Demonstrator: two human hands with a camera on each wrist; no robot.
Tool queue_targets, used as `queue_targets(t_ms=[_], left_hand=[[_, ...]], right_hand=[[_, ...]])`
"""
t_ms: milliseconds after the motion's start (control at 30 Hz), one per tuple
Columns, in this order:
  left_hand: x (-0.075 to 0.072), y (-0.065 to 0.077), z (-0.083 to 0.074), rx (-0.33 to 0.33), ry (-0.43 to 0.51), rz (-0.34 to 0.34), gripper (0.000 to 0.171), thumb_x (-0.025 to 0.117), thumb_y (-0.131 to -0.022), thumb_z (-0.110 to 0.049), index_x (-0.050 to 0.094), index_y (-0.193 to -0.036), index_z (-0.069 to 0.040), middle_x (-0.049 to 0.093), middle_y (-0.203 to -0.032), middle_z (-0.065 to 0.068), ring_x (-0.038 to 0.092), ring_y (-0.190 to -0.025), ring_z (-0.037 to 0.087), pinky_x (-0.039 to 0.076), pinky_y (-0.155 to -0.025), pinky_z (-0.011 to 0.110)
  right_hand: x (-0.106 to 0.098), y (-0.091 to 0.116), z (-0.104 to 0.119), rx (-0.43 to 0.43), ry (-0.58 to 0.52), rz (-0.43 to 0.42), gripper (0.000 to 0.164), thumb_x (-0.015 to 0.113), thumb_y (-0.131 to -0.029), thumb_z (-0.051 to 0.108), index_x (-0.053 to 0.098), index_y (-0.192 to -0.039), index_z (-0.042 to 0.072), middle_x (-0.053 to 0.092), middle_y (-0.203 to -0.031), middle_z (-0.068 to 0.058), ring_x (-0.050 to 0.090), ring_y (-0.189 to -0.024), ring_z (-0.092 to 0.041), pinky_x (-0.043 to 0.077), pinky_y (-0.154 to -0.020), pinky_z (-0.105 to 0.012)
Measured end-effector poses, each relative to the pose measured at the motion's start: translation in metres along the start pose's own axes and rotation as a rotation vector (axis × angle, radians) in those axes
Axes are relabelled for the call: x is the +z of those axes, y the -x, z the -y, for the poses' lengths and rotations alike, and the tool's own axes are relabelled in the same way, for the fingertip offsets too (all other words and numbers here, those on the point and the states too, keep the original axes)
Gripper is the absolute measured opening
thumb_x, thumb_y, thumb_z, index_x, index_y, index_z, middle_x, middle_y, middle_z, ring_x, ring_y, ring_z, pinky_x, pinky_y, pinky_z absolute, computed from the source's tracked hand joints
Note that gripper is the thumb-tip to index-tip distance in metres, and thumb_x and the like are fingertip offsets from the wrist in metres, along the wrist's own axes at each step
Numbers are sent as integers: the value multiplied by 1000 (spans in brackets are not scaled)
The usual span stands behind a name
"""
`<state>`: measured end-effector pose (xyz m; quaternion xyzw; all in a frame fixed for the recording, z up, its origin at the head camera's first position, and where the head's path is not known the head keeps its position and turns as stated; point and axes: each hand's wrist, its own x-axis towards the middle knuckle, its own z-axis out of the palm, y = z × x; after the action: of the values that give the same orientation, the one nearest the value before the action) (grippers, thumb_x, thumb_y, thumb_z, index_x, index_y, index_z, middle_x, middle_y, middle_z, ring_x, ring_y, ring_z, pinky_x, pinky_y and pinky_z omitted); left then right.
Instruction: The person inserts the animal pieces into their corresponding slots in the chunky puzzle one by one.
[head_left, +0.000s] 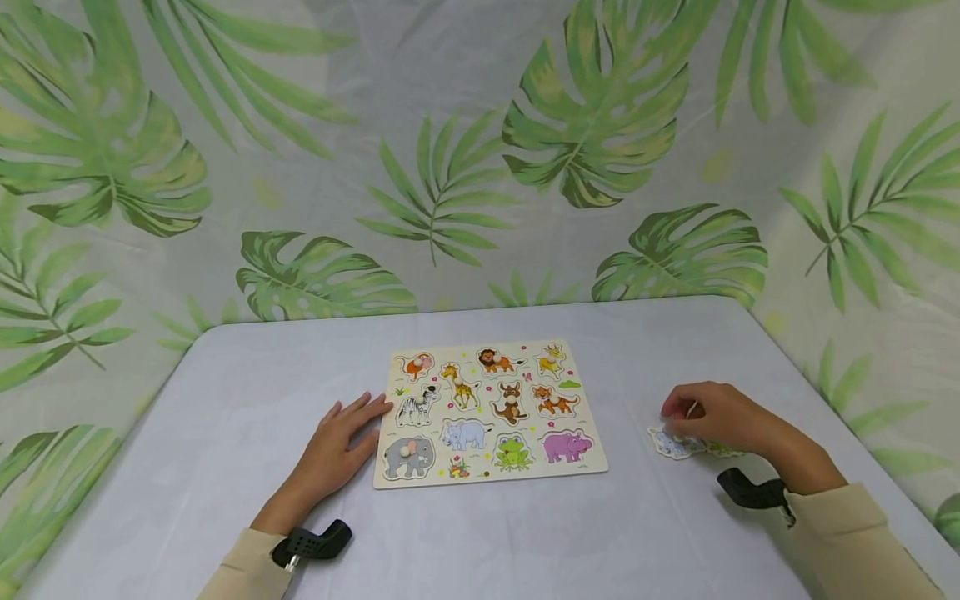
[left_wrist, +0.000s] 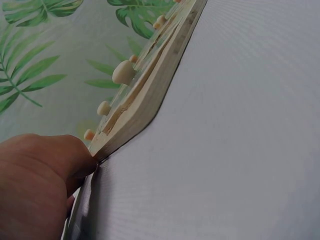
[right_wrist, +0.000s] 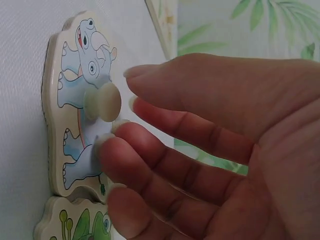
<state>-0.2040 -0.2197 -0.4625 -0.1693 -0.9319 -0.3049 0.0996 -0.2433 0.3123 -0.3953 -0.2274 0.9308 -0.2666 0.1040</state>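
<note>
A wooden animal puzzle board lies flat in the middle of the table. My left hand rests at its left edge with the fingers extended, the tips meeting the rim. To the right of the board, my right hand hovers over a rhino puzzle piece. The right wrist view shows the fingers loosely bent around the rhino's wooden knob, with a gap between thumb and knob. Against the rhino lies a frog piece, partly hidden by the fingers.
Knobbed pieces such as the elephant and lion sit in the board. Its front row also bears pictures of a rhino, a frog and a purple hippo. Behind the white-covered table hangs a leaf-patterned cloth.
</note>
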Motion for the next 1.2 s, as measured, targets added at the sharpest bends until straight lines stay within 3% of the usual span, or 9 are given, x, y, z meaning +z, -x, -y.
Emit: queue_targets(t_ms=[400, 700, 1200], left_hand=[[0, 0, 1, 2, -6, 3, 42, 61, -92, -9, 58, -134, -11, 51, -143, 9, 37, -138, 32, 14, -116, 56], [0, 0, 0, 12, 0, -3, 42, 60, -92, -7, 58, -134, -10, 51, -142, 10, 38, -137, 33, 15, -115, 57], [0, -1, 0, 11, 1, -2, 42, 60, -92, -7, 58, -133, -10, 52, -141, 10, 38, -137, 33, 15, -115, 57]], right_hand=[[1, 1, 2, 7, -14, 68, 6, 72, -85, 17, 67, -87, 15, 60, -77, 7, 52, -68, -6, 46, -59, -22], [2, 3, 5, 20, -24, 114, 12, 71, -79, 7, 67, -88, 12, 57, -78, 3, 54, -70, -9, 46, -58, -23], [3, 3, 4, 3, -2, 99, 14, 68, -77, 2, 65, -83, 14, 58, -77, 5, 51, -68, -8, 46, -58, -22]])
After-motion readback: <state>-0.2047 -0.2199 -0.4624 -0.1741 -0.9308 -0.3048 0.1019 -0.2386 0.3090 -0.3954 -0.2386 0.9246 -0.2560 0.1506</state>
